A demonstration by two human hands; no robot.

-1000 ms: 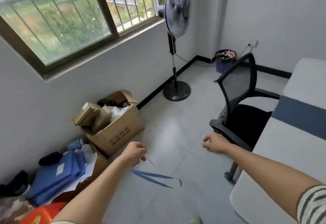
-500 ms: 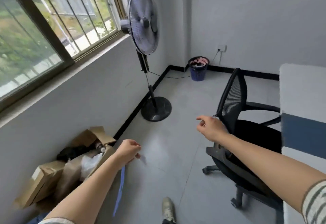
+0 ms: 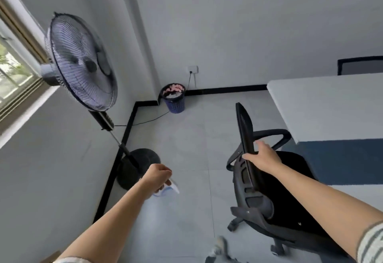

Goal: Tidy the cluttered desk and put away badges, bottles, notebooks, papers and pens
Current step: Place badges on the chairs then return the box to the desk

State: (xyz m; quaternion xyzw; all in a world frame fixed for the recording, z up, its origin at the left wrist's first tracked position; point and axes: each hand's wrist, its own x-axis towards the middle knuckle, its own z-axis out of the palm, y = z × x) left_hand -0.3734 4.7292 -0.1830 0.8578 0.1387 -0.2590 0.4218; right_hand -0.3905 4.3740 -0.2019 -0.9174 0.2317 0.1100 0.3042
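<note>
1. The view looks down from the person's head into a room corner with a grey tiled floor and pale walls.
2. The left hand (image 3: pixel 158 178) reaches forward above the floor, its fingers curled tightly around a badge (image 3: pixel 170 189).
3. The badge is blurred. Only a pale card edge and a bit of blue strap show below the knuckles, held in the air over the tiles near the fan's round base.
4. The right hand (image 3: pixel 263 157) grips the edge of the backrest of a black office chair (image 3: pixel 245 126), with the thumb on one face and the fingers wrapped round the other.
5. The chair stands just beside the desk (image 3: pixel 331 105), which has a white top and a dark blue band.
6. A standing fan (image 3: pixel 83 63) rises on the left, close to a window (image 3: pixel 12 72).
7. A blue waste basket (image 3: pixel 174 102) sits in the far corner, holding pink and white scraps, below a wall socket (image 3: pixel 193 68) with a cord plugged in.
8. A shoe (image 3: pixel 217 248) shows at the bottom edge.
</note>
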